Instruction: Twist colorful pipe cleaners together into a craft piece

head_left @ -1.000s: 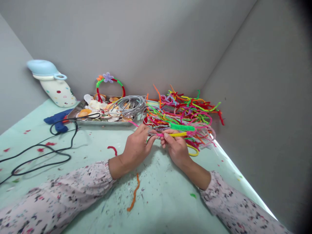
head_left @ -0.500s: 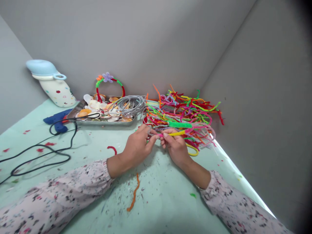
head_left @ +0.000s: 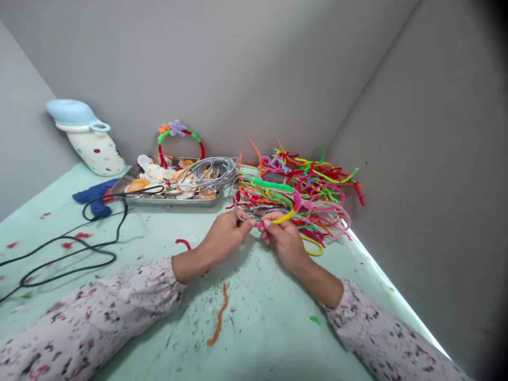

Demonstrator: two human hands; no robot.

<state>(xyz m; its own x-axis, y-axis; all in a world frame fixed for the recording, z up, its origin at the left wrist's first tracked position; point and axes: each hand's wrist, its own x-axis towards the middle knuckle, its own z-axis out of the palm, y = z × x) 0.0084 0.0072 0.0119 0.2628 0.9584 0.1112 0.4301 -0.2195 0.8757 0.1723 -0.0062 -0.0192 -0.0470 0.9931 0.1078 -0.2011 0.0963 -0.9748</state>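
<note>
Between my two hands is a thin grey wire loop wrapped with coloured pipe cleaners (head_left: 286,216), showing green, pink and yellow stretches. My right hand (head_left: 286,241) pinches its yellow part near a short pink section. Fingertips of my left hand (head_left: 226,233) are closed on the loop just left of that pink section, where a bit of green shows; the exact grip is partly hidden by the fingers. The loop's green stretch lies in front of a heap of loose pipe cleaners (head_left: 273,200).
A metal tray (head_left: 170,202) of shells carries a coil of grey wire (head_left: 222,172); a finished flowered hoop (head_left: 202,150) stands behind. A blue glue gun (head_left: 93,193) with black cord, a tilted bottle (head_left: 93,148) and an orange pipe cleaner (head_left: 219,320) are on the table.
The wrapped loop has turned in my hands: its green stretch has swung up and left, and the pink bend now shows at the right. My hands have barely moved.
</note>
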